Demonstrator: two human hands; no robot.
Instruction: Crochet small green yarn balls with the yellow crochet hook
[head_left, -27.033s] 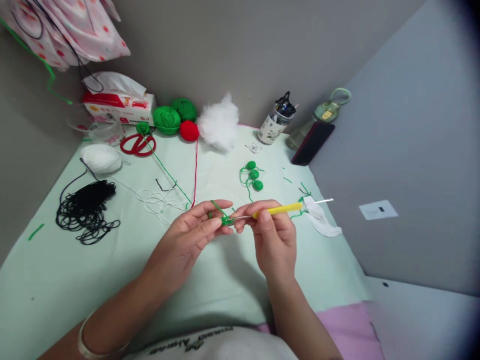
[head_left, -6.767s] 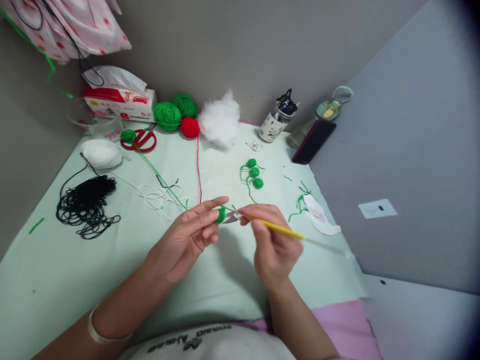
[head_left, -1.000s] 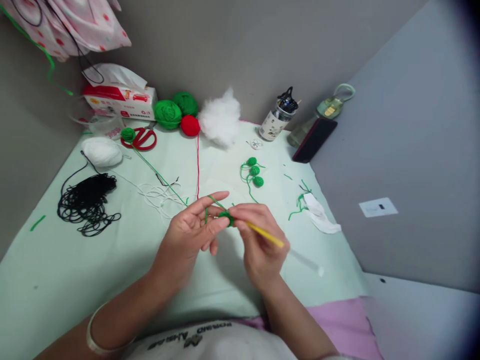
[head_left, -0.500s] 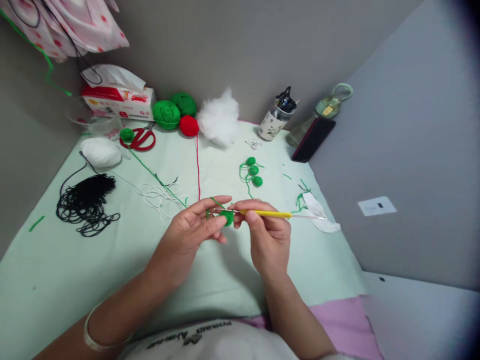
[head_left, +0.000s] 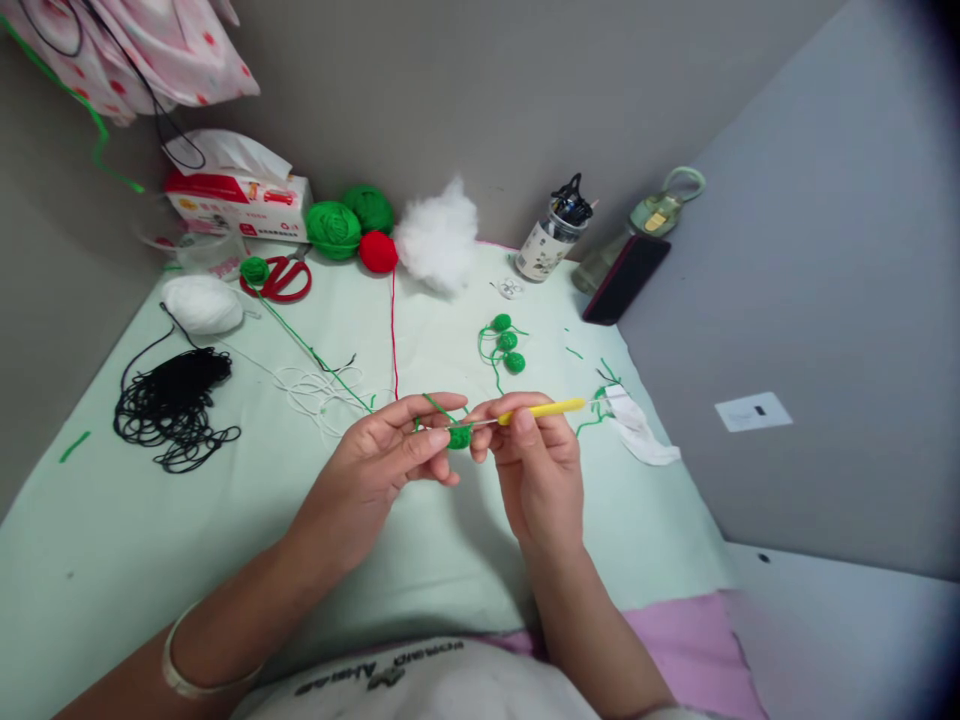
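Observation:
My left hand pinches a small green crochet piece between thumb and fingers, with green yarn running over the raised index finger. Held in my right hand is a crochet hook with a yellow handle. Its thin metal shaft points left and meets the top of the green piece; the hook tip is partly hidden by my left fingers. Both hands are close together above the table. Beyond them lie three small green crocheted balls with loose yarn tails.
At the back stand a tissue box, green yarn balls, a red yarn ball, white stuffing, a jar and a phone. Red scissors, white yarn and tangled black cord lie left.
The crochet hook has tilted, its right end rising, and its handle has shifted slightly to the right. My right fingers have turned with it. My left hand keeps its hold on the green piece.

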